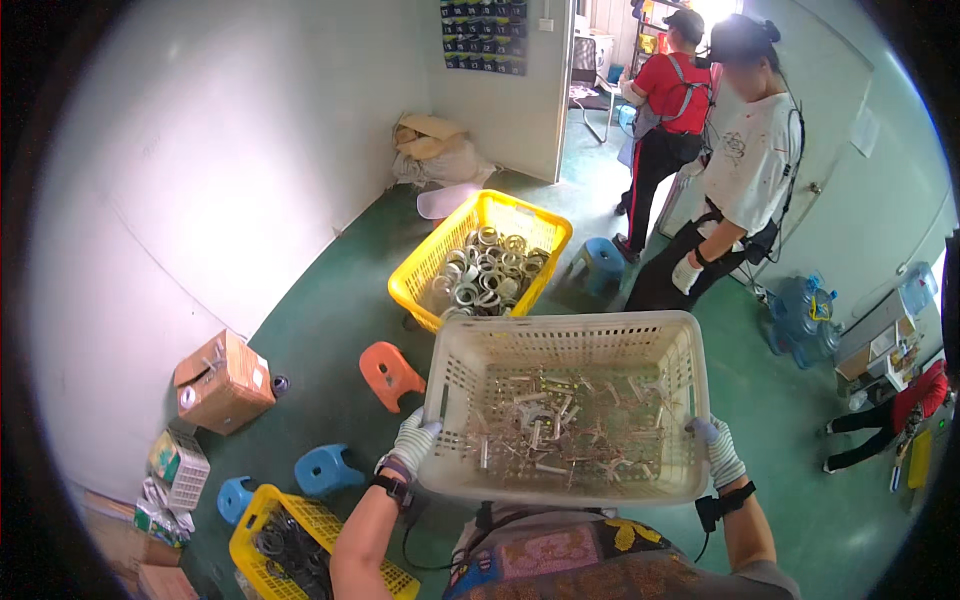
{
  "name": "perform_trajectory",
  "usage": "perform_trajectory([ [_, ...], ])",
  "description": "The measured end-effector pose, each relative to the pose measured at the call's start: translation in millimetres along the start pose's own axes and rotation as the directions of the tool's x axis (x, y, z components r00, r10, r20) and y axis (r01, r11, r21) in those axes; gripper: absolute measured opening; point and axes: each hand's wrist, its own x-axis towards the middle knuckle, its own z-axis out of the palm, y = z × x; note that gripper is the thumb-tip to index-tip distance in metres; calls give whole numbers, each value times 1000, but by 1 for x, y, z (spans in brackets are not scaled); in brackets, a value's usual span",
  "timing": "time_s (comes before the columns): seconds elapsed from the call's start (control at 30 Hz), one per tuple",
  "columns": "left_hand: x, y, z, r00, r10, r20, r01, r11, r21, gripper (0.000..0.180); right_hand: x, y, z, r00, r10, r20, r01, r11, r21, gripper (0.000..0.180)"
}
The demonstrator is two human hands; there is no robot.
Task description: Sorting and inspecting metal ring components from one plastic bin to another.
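Observation:
A large whitish plastic crate (566,497) with slotted walls is held up in front of my body. My left hand (410,446), in a striped glove, is closed on its left end, and my right hand (722,454), gloved the same way, grips the right end. Inside lie several short white tube-like pieces (535,430) and thin reddish-brown wire-like strands, scattered over the crate's bottom. What exactly these pieces are is too small to tell. Some of my fingers are hidden behind the crate's walls.
Beyond the crate stands a yellow basket (412,268) of metal rings (487,270). An orange stool (388,375), blue stools (326,470), and another yellow basket (262,500) with dark items are to the left. Two people (745,170) stand ahead right; water bottles (800,318) are beyond.

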Motion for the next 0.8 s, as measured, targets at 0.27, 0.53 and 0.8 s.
perform_trajectory([
  [0.27, 129, 35, -47, 962, -142, 234, 195, 956, -220, 49, 130, -79, 77, 1000, -8, -25, 12, 987, 161, 36],
  [0.53, 312, 17, -74, 942, -171, 288, 297, 822, -485, 40, 239, -151, 158, 984, -54, -170, 56, 998, 6, 41],
  [0.8, 497, 61, -70, 931, -232, 282, 361, 471, -805, 53, 305, -241, 256, 962, -106, -253, 77, 989, -124, 48],
])
